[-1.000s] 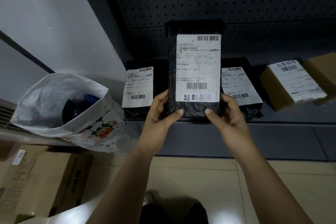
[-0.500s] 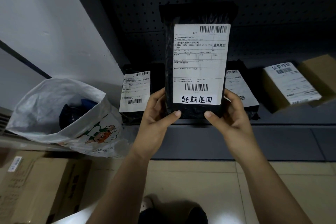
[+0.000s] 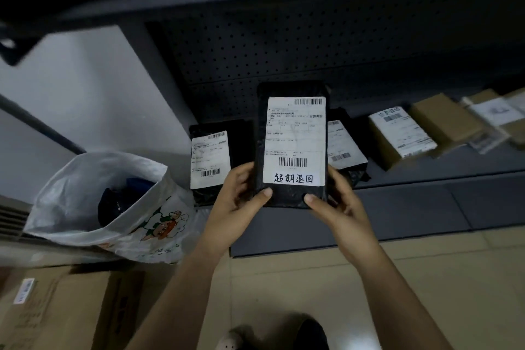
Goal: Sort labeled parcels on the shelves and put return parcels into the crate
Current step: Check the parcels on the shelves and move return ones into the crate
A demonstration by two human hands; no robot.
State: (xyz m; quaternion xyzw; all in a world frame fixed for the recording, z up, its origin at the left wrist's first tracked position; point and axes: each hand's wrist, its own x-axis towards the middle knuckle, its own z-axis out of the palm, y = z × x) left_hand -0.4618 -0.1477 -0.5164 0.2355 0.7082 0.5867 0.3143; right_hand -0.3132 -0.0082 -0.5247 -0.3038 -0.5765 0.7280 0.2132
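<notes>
Left hand (image 3: 233, 202): fingers curled, gripping black labelled parcel (image 3: 292, 148) by its lower left edge.
Right hand (image 3: 338, 207): fingers clamped on its lower right edge.

Held parcel (image 3: 287, 199): black wrap. Its label (image 3: 295, 133) is white, printed with black barcodes and fine text, with bold black handwritten characters along the bottom. Left shelf parcel (image 3: 241, 133) and right shelf parcel (image 3: 341, 116): black, each with a white barcoded label. Labelled box (image 3: 382, 148) and plain box (image 3: 443, 119): brown cardboard. Back panel (image 3: 284, 45): dark grey with a regular grid of small holes. Sack (image 3: 93, 176): white, with a cartoon print in orange and green. Floor (image 3: 284, 293): beige tiles. Carton (image 3: 71, 307): brown with dark print.
</notes>
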